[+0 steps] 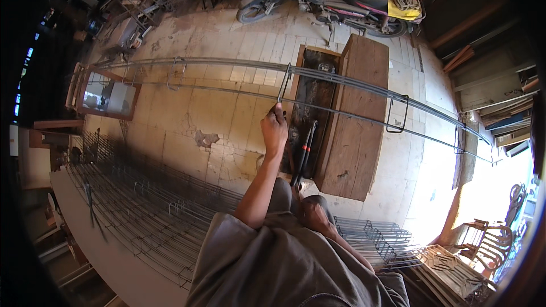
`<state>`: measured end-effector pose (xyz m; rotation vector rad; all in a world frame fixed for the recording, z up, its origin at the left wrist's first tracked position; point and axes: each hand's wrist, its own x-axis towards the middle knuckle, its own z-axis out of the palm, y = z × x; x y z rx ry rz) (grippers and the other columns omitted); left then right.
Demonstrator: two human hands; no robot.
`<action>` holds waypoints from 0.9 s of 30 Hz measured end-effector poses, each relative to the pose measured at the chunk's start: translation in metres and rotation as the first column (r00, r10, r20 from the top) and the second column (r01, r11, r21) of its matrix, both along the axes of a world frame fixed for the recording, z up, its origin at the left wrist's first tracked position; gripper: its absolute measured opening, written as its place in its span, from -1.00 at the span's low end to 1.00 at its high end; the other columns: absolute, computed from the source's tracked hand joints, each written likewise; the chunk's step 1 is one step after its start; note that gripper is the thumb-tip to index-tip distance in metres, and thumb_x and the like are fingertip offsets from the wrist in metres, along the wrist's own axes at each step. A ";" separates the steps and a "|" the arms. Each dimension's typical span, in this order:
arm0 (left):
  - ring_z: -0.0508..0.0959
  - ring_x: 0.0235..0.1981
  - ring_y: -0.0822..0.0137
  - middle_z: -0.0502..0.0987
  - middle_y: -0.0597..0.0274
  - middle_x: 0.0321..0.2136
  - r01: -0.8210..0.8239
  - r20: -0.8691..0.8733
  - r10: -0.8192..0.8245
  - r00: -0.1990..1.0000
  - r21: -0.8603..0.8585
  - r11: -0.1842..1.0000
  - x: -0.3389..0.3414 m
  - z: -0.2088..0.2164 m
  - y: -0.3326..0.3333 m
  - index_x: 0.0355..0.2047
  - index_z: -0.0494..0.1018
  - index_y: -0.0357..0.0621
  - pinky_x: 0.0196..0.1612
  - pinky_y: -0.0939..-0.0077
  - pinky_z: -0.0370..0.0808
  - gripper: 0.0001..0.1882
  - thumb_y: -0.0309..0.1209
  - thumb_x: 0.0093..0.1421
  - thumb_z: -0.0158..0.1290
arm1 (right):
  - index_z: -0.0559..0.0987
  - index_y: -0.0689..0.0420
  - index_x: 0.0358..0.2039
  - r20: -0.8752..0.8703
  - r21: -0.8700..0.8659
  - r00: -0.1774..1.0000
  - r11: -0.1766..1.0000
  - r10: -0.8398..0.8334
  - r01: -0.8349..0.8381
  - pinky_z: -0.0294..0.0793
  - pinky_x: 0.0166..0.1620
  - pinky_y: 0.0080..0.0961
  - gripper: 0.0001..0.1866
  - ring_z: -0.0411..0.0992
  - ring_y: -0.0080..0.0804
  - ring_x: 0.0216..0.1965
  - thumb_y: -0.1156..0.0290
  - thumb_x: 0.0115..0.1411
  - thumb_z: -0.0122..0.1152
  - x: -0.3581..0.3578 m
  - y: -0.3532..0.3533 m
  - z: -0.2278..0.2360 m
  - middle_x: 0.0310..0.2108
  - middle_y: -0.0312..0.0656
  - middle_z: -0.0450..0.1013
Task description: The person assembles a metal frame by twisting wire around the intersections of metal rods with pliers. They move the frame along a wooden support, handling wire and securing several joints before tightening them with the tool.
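Note:
My left hand (pixel 274 129) reaches forward with its fingers closed around the lower end of a bent steel stirrup (pixel 286 79). That stirrup hangs on a bundle of long steel bars (pixel 358 83), and a thinner single bar (pixel 352 115) passes close to my fingertips. My right hand (pixel 314 216) is low by my knee, its fingers partly hidden, so its grip does not show clearly. Just ahead of it, a long-handled dark tool with an orange band (pixel 306 148) leans over a dark trough (pixel 313 91). More stirrups (pixel 397 115) hang along the bars on the right.
A wooden beam (pixel 358 119) lies beside the trough. A motorcycle (pixel 335 3) stands at the far side. Stacked wire-and-bar cages (pixel 153 204) cover the near left, with more cages (pixel 375 239) at the near right. A framed glass panel (pixel 108 92) stands under the bars' left end.

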<state>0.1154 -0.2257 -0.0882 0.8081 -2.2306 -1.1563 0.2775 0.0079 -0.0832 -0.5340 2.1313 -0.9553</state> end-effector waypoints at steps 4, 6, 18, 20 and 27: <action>0.60 -0.43 -0.10 0.59 -0.12 -0.49 0.104 0.203 -0.077 0.976 -0.128 0.986 0.013 0.025 -0.012 -0.26 0.54 -0.33 -0.35 0.06 0.49 -0.59 -0.16 0.37 -0.06 | 0.57 0.22 -0.33 -0.023 0.006 0.989 0.990 -0.143 0.143 0.45 -0.28 0.07 -0.79 0.49 0.25 -0.30 0.33 0.21 0.10 0.007 0.005 -0.007 -0.40 0.19 0.51; 0.62 -0.32 -0.04 0.62 -0.09 -0.38 0.205 0.258 -0.132 0.957 -0.279 0.938 0.016 0.071 -0.011 -0.16 0.52 -0.31 -0.27 0.07 0.51 -0.60 -0.16 0.35 -0.03 | 0.56 0.21 -0.26 -0.084 0.068 0.984 0.984 -0.159 0.165 0.44 -0.29 0.07 -0.78 0.49 0.26 -0.31 0.32 0.24 0.08 0.014 0.014 -0.020 -0.41 0.18 0.51; 0.56 -0.18 -0.12 0.59 -0.10 -0.24 0.778 0.425 -0.659 0.621 -0.225 0.587 -0.127 0.089 -0.086 -0.09 0.53 -0.15 -0.12 0.12 0.47 -0.66 -0.19 0.39 -0.10 | 0.54 0.28 -0.29 0.456 0.029 0.862 0.972 -0.220 0.233 0.45 -0.33 -0.31 -0.51 0.49 -0.38 -0.47 0.04 0.40 -0.07 -0.002 0.025 0.015 -0.56 -0.10 0.49; 0.55 -0.22 -0.15 0.59 -0.11 -0.29 0.766 0.365 -0.674 0.642 -0.258 0.589 -0.127 0.073 -0.090 -0.13 0.54 -0.18 -0.18 0.09 0.45 -0.67 -0.22 0.39 -0.10 | 0.55 0.31 -0.36 0.523 -0.097 0.816 0.934 -0.246 0.343 0.41 -0.32 -0.43 -0.39 0.43 -0.46 -0.48 -0.06 0.41 -0.12 -0.003 0.028 0.031 -0.55 -0.17 0.48; 0.52 -0.33 -0.21 0.56 -0.13 -0.39 0.753 0.285 -0.700 0.655 -0.321 0.574 -0.127 0.067 -0.093 -0.22 0.47 -0.19 -0.29 0.02 0.43 -0.76 -0.30 0.38 -0.12 | 0.53 0.23 -0.44 0.889 -0.118 0.419 0.795 -0.182 0.596 0.34 -0.38 -0.49 -0.51 0.36 -0.45 -0.53 0.08 0.43 -0.07 0.031 0.065 -0.029 -0.58 -0.25 0.44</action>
